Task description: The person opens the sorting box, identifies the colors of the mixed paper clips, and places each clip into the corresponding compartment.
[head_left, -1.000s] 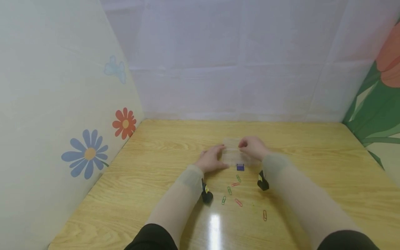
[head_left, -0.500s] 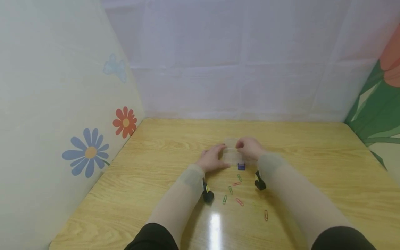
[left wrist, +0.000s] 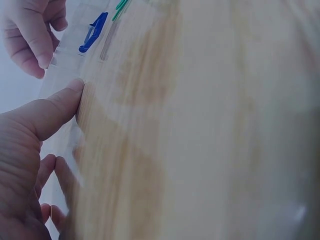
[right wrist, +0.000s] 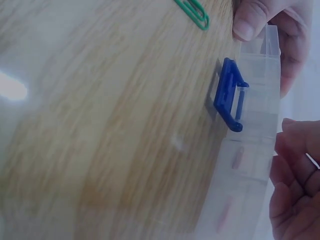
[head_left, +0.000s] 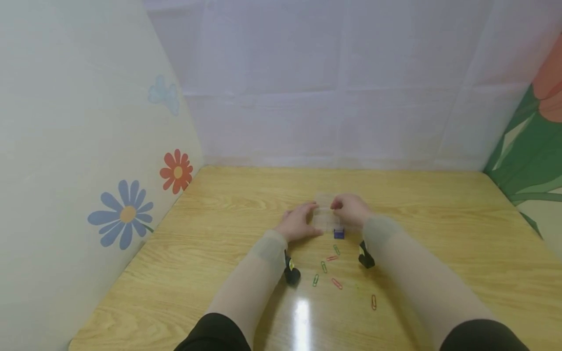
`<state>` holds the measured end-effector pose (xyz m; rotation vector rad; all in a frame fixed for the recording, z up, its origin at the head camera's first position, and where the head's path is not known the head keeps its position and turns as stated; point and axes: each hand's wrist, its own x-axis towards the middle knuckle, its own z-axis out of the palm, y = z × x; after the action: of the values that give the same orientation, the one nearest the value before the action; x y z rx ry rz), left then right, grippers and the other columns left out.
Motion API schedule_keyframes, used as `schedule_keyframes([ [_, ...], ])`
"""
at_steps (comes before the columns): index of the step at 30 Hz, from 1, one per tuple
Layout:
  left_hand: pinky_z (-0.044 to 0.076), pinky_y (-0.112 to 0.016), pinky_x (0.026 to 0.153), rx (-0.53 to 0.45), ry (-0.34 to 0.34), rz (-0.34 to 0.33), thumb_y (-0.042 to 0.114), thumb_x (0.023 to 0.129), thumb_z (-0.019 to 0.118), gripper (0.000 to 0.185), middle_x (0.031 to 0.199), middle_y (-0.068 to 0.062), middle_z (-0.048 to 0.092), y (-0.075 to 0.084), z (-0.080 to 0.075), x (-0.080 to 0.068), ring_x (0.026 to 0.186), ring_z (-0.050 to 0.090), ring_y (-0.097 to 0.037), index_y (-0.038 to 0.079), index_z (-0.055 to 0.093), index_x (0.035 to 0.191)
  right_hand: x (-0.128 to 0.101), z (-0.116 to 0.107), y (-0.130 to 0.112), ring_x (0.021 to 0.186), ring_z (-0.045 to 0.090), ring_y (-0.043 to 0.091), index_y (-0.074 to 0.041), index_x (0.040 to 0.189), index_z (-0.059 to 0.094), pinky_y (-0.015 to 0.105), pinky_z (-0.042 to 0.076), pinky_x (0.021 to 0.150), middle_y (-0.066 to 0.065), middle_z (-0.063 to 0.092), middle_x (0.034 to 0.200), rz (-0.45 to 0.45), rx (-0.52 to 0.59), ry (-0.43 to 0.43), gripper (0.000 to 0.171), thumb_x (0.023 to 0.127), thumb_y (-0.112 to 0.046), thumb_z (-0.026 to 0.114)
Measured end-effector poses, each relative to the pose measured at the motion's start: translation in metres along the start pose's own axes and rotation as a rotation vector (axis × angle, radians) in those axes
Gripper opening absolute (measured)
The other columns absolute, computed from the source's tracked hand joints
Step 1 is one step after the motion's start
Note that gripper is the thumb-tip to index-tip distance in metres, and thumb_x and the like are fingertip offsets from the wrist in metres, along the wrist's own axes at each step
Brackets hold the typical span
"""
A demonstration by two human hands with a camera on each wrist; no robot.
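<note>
A small clear plastic box (head_left: 326, 218) with a blue latch (head_left: 338, 234) lies on the wooden table (head_left: 439, 219), held between both hands. My left hand (head_left: 298, 225) grips its left side; in the left wrist view the thumb (left wrist: 50, 115) presses the box wall (left wrist: 65, 65), with the fingers curled behind. My right hand (head_left: 352, 209) curls over the box's top right. In the right wrist view its fingers (right wrist: 292, 195) sit at the box edge (right wrist: 252, 160), beside the latch (right wrist: 231, 102).
Several coloured paper clips lie loose on the table in front of the box, among them a green one (head_left: 323, 266), a red one (head_left: 336, 283) and an orange one (head_left: 372, 302). Paper walls with flower prints (head_left: 127, 214) close in the left, back and right.
My right hand has shifted a little to the left over the box. The left hand and the paper clips have stayed in place.
</note>
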<state>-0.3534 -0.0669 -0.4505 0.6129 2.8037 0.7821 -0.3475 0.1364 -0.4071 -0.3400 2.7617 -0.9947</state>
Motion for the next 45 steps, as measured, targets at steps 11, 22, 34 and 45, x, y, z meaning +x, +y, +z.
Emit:
schedule_keyframes([
  [11,0.013,-0.050,0.114,0.015,-0.004,0.001,0.048,0.079,0.075,0.084,0.156,0.005,0.029,0.000,0.000,0.000,0.141,0.028,-0.017,0.022,0.036,0.149,-0.007,-0.003,-0.002,0.100,0.059,0.027,-0.004,0.107,0.067,0.045,0.046,0.093,0.010,0.066,0.107,-0.049,0.007,0.006,0.018,0.092,-0.012,0.062],
  [22,0.012,-0.053,0.114,0.004,0.009,0.014,0.049,0.077,0.076,0.085,0.156,0.005,0.029,-0.007,0.003,0.004,0.141,0.029,-0.018,0.022,0.036,0.148,-0.018,-0.006,0.003,0.102,0.060,0.028,-0.002,0.108,0.066,0.047,0.046,0.093,0.010,0.067,0.106,-0.142,0.067,0.009,0.021,0.090,-0.012,0.063],
  [34,0.012,-0.051,0.114,0.009,0.005,0.006,0.048,0.077,0.076,0.086,0.156,0.005,0.029,-0.003,0.001,0.003,0.141,0.028,-0.017,0.023,0.036,0.148,-0.036,-0.009,0.012,0.101,0.058,0.025,-0.002,0.111,0.064,0.045,0.047,0.091,0.006,0.065,0.104,-0.147,0.159,-0.053,0.024,0.090,-0.014,0.065],
  [45,0.012,-0.052,0.114,0.007,-0.001,0.016,0.048,0.077,0.077,0.086,0.156,0.004,0.030,-0.003,0.002,0.003,0.141,0.028,-0.018,0.022,0.036,0.148,-0.054,-0.009,0.016,0.099,0.059,0.021,-0.008,0.105,0.068,0.047,0.044,0.094,0.003,0.067,0.103,-0.148,0.208,-0.115,0.019,0.088,-0.014,0.068],
])
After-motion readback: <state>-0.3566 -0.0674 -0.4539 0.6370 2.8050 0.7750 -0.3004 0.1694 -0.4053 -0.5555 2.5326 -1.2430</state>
